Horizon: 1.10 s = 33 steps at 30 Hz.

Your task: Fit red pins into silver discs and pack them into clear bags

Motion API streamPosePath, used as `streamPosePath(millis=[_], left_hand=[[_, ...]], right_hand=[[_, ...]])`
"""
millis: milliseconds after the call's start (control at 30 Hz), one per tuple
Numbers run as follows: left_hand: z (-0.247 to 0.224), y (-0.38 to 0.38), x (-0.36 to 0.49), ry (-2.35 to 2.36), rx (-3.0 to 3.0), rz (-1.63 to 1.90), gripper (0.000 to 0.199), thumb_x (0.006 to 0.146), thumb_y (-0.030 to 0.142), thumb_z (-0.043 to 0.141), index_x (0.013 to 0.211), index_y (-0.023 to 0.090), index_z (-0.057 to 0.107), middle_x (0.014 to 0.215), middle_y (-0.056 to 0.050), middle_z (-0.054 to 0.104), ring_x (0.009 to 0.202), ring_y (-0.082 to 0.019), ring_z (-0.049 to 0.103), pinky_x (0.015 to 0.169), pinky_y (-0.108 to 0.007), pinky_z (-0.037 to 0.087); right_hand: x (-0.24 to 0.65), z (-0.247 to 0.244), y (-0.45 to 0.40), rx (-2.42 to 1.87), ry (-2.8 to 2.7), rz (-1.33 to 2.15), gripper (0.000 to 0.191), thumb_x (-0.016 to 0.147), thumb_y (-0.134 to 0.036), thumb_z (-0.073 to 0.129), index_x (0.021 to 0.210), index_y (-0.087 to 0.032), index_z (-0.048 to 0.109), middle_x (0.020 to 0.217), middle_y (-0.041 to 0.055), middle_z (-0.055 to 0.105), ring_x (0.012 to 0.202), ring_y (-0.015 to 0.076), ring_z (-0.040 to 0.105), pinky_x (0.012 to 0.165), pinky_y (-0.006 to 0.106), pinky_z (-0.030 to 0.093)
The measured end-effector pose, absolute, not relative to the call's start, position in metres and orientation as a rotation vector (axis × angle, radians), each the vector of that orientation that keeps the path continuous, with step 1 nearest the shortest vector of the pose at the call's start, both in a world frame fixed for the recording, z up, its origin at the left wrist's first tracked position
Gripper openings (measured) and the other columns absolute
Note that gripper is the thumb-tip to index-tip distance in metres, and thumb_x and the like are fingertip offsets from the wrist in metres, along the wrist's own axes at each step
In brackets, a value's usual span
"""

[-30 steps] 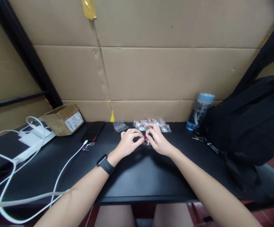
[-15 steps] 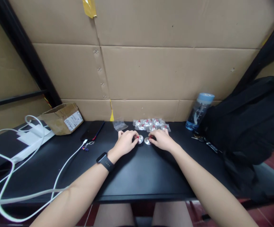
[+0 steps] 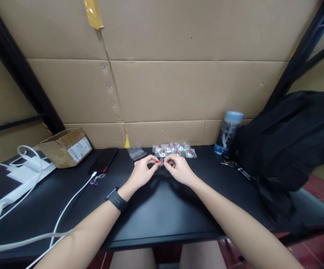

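Note:
My left hand point(image 3: 143, 171) and my right hand point(image 3: 181, 170) meet above the black table, fingertips almost touching. Each hand pinches a small silver finger cymbal with a red bit at its middle. The pair of finger cymbals point(image 3: 161, 163) is turned edge-on between the fingertips, and the fingers cover much of them. Whether their rims touch, I cannot tell. Just behind my hands lie several similar silver discs with red middles in clear plastic bags point(image 3: 190, 153). An opened clear bag point(image 3: 136, 152) rests behind my left hand.
At the left are a cardboard box point(image 3: 64, 149), a phone point(image 3: 103, 160) on a white cable and a white power strip point(image 3: 31, 183). A blue-lidded bottle point(image 3: 227, 134) and a black backpack point(image 3: 287, 138) stand at the right. A cardboard wall point(image 3: 162, 89) rises behind the table point(image 3: 164, 220).
My hands have come together, bringing the two cymbals from apart and face-up to side by side and edge-on. They are lifted off the table. The camera view has shifted slightly.

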<state>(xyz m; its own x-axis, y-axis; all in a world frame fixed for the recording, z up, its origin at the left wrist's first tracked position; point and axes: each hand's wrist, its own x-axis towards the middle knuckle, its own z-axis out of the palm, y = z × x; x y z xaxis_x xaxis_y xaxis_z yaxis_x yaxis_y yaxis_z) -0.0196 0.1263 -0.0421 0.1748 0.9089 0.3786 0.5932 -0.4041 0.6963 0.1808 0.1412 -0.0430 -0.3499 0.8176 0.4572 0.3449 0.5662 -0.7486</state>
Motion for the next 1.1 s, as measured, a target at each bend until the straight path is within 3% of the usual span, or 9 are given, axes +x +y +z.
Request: streamPosePath(millis=[200,333,400,733,900,1000,1100], left_hand=[[-0.047,0.130,-0.019,1.263,1.970,1.171,0.015,0.091,0.035,0.064,0.096,0.022,0.067,0.101,-0.004,0.077,0.099,-0.022,0.074,0.093,-0.032,0.053],[-0.051,0.132,-0.020,1.248,2.023,1.084,0.015,0.092,0.036,0.064,0.096,0.022,0.068,0.100,-0.003,0.078,0.098,-0.021,0.074,0.094,-0.032,0.053],[-0.054,0.133,-0.022,1.248,2.067,1.044,0.015,0.092,0.036,0.064,0.096,0.023,0.069,0.099,-0.002,0.078,0.097,-0.021,0.074,0.094,-0.032,0.053],[-0.048,0.131,-0.026,1.241,2.174,0.914,0.012,0.087,0.033,0.069,0.092,0.023,0.074,0.100,-0.002,0.078,0.097,-0.021,0.071,0.092,-0.031,0.051],[-0.044,0.127,-0.026,1.167,2.251,0.868,0.014,0.087,0.036,0.070,0.092,0.023,0.074,0.101,-0.003,0.077,0.102,-0.022,0.069,0.097,-0.033,0.048],[-0.042,0.130,-0.036,1.220,2.349,0.804,0.025,0.084,0.042,0.072,0.103,0.026,0.072,0.110,-0.004,0.075,0.110,-0.025,0.065,0.103,-0.038,0.045],[-0.043,0.141,-0.057,1.590,2.416,0.774,0.024,0.087,0.043,0.066,0.105,0.027,0.071,0.121,-0.007,0.072,0.122,-0.032,0.058,0.107,-0.050,0.038]], right_hand=[[0.176,-0.052,0.142,-0.867,-1.593,1.192,0.016,0.088,-0.033,0.067,0.086,-0.018,0.061,0.112,0.0075,0.070,0.079,0.0176,0.075,0.069,0.030,0.062],[0.179,-0.058,0.147,-0.856,-1.574,1.316,0.031,0.086,-0.028,0.067,0.116,-0.023,0.063,0.116,0.0064,0.070,0.073,0.0146,0.076,0.068,0.030,0.064],[0.181,-0.058,0.148,-0.870,-1.615,1.367,0.036,0.086,-0.024,0.065,0.123,-0.024,0.064,0.117,0.0069,0.070,0.077,0.0150,0.076,0.070,0.029,0.064],[0.193,-0.054,0.148,-0.690,-1.769,1.512,0.049,0.074,-0.030,0.085,0.117,-0.021,0.064,0.127,0.0099,0.064,0.081,0.0161,0.075,0.074,0.031,0.064],[0.201,-0.051,0.150,-0.682,-1.846,1.543,0.053,0.070,-0.032,0.089,0.115,-0.021,0.062,0.124,0.0071,0.064,0.073,0.0114,0.072,0.073,0.029,0.062],[0.203,-0.048,0.151,-0.715,-1.909,1.422,0.051,0.070,-0.033,0.088,0.113,-0.021,0.064,0.121,0.0060,0.064,0.079,0.0123,0.070,0.074,0.028,0.062],[0.208,-0.048,0.155,-0.795,-1.950,1.280,0.050,0.071,-0.031,0.087,0.114,-0.020,0.065,0.119,0.0064,0.065,0.082,0.0136,0.070,0.078,0.029,0.061]])
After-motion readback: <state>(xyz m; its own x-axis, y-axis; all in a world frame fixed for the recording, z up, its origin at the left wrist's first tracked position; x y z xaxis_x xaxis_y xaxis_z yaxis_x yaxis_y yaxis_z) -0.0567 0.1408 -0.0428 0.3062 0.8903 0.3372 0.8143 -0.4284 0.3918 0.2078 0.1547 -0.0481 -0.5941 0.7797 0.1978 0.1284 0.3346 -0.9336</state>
